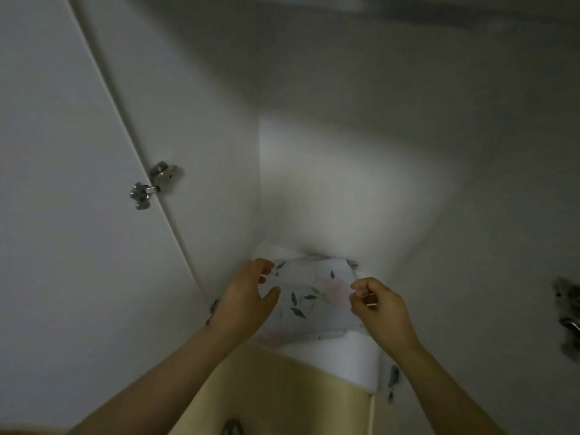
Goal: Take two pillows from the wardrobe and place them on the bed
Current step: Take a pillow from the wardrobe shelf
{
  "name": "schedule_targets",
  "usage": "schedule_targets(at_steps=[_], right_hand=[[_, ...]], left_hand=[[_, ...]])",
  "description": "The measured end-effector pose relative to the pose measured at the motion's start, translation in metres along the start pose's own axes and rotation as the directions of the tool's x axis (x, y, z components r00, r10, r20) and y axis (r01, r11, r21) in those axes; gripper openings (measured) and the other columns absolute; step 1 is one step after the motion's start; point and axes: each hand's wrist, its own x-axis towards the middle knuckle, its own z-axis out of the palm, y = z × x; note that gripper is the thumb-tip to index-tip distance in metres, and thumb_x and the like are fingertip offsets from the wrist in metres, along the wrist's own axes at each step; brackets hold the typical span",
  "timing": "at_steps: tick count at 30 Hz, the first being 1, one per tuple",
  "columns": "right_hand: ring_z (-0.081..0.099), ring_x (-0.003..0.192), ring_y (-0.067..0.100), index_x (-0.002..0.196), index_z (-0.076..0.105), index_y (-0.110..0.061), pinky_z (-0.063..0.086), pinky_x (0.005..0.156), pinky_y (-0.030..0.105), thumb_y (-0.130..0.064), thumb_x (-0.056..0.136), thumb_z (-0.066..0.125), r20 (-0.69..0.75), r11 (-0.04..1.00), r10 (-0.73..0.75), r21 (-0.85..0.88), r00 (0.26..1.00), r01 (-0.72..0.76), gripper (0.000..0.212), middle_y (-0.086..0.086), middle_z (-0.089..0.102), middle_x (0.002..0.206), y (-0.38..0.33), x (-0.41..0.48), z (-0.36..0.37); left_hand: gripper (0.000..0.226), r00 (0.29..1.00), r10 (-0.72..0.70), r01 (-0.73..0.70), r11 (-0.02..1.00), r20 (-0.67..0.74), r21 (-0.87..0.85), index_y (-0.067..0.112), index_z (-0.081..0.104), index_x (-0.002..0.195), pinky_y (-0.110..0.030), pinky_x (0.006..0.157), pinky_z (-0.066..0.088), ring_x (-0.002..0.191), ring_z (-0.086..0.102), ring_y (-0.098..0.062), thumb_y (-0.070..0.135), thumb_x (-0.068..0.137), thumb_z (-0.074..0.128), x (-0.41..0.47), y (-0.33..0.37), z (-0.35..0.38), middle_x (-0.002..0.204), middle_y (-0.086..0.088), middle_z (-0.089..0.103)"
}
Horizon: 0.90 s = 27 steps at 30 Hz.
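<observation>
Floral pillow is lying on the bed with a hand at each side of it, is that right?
No. The head view shows the floral pillow up inside the wardrobe, not on the bed. The left hand and right hand are at its two sides, as you said.

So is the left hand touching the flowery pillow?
Cannot tell. In the head view the left hand overlaps the flowery pillow, fingers curled, but blur hides any contact.

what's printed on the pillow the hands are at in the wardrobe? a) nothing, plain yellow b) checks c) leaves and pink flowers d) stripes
c: the pillow between the left hand and the right hand shows dark leaves and faint pink blooms.
</observation>
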Motion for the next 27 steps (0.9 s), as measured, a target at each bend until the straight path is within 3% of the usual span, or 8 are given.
schedule_targets(at_steps=[8, 17, 22, 27], right_hand=[[0.061, 0.081, 0.007, 0.093, 0.06, -0.023, 0.049, 0.074, 0.024, -0.016, 0.082, 0.065, 0.01, 0.983, 0.118, -0.144, 0.993, -0.115, 0.014, -0.007, 0.062, 0.083, 0.039, 0.026, 0.055], [0.053, 0.09, 0.006, 0.107, 0.057, -0.022, 0.042, 0.081, 0.022, -0.019, 0.084, 0.064, 0.124, 0.963, 0.145, -0.245, 0.982, -0.112, 0.024, -0.009, 0.055, 0.096, 0.095, 0.059, 0.093], [0.054, 0.089, 0.014, 0.11, 0.054, -0.02, 0.047, 0.081, 0.026, -0.023, 0.084, 0.062, 0.214, 0.941, 0.166, -0.327, 0.963, -0.089, 0.027, -0.003, 0.056, 0.1, 0.151, 0.083, 0.111], [0.05, 0.096, 0.011, 0.113, 0.053, -0.02, 0.04, 0.081, 0.021, -0.024, 0.083, 0.064, 0.26, 0.925, 0.181, -0.374, 0.949, -0.073, 0.033, -0.002, 0.054, 0.105, 0.217, 0.115, 0.135]], left_hand=[[0.035, 0.978, -0.052, 0.045, 0.998, 0.204, 0.04, 0.012, 0.052, 0.118, -0.021, 0.079, 0.037, 0.093, 0.05, -0.012, 0.021, 0.085, 0.061, 0.052, -0.089, 0.045, 0.114, -0.005, 0.053], [0.034, 0.965, -0.114, 0.098, 0.992, 0.236, 0.08, 0.011, 0.054, 0.115, -0.022, 0.076, 0.038, 0.089, 0.051, -0.013, 0.019, 0.083, 0.063, 0.079, -0.147, 0.106, 0.111, -0.005, 0.055], [0.035, 0.949, -0.186, 0.171, 0.982, 0.255, 0.079, 0.011, 0.053, 0.115, -0.025, 0.078, 0.042, 0.091, 0.054, -0.017, 0.019, 0.083, 0.064, 0.081, -0.185, 0.157, 0.109, -0.006, 0.055], [0.037, 0.933, -0.231, 0.201, 0.971, 0.275, 0.132, 0.009, 0.053, 0.117, -0.029, 0.081, 0.045, 0.095, 0.055, -0.02, 0.021, 0.083, 0.064, 0.093, -0.228, 0.213, 0.109, -0.009, 0.056]])
